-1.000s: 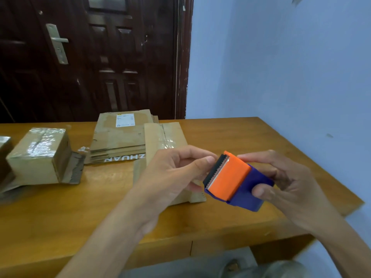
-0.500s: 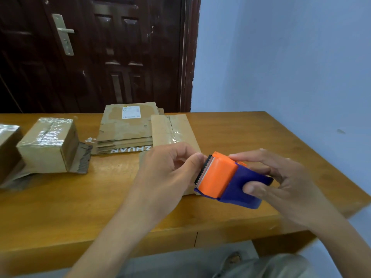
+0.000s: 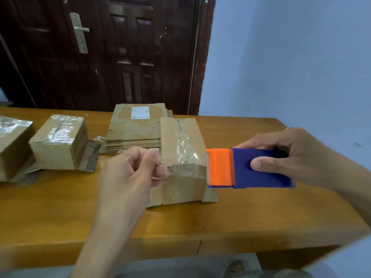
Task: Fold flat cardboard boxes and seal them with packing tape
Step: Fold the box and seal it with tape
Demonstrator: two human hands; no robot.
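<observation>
Head view: left hand pinching the clear tape end, strip stretched rightward to the dispenser gripped in the right hand. Box just beyond and below, long axis running away, nearer the left. Tape edges barely discernible; roll hidden.

- Soft, even daylight; the door stays dark.
- Glare glints off film on the taped box left of the door's foot.
- Edges bend; slight motion blur throughout.
</observation>
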